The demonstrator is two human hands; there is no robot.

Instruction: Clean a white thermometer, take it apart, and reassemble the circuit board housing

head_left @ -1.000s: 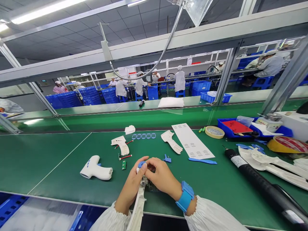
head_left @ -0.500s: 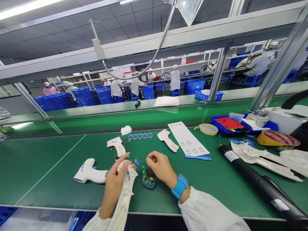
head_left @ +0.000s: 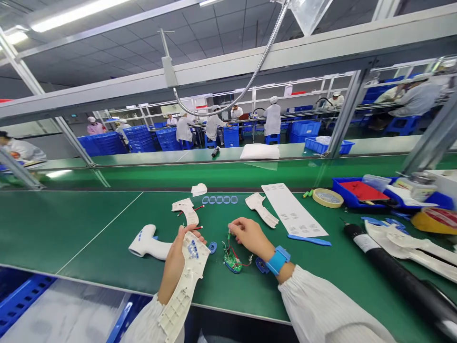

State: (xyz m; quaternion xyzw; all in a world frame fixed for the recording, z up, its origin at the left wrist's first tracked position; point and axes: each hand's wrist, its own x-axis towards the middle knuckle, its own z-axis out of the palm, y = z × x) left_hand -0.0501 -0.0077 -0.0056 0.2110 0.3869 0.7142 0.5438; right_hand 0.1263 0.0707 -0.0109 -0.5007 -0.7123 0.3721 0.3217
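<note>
My left hand (head_left: pixel 175 259) is closed around a long white plastic housing half (head_left: pixel 189 281), its ribbed inner side facing up and blue buttons (head_left: pixel 193 249) set near its top. Pinched at the fingertips, my right hand (head_left: pixel 252 236) grips the upper end of a small green circuit board (head_left: pixel 233 262) with red and dark wires. Whether the board's lower end touches the table is hard to tell. A round blue part (head_left: pixel 213 247) lies between the hands, and a dark blue part (head_left: pixel 262 265) sits beside my right wrist. An assembled white gun-shaped shell (head_left: pixel 148 243) rests left of my left hand.
Farther back lie two white shell pieces (head_left: pixel 186 209) (head_left: pixel 262 209), a row of blue rings (head_left: pixel 220 200), a printed label sheet (head_left: pixel 293 209) and a blue stick (head_left: pixel 309 240). At right are a black electric screwdriver (head_left: pixel 385 271), a tape roll (head_left: pixel 327 197) and blue trays (head_left: pixel 339 190).
The housing half has turned to show more of its inside. My right hand now grips the board's upper end. The view has shifted left, uncovering the blue parts beside the board.
</note>
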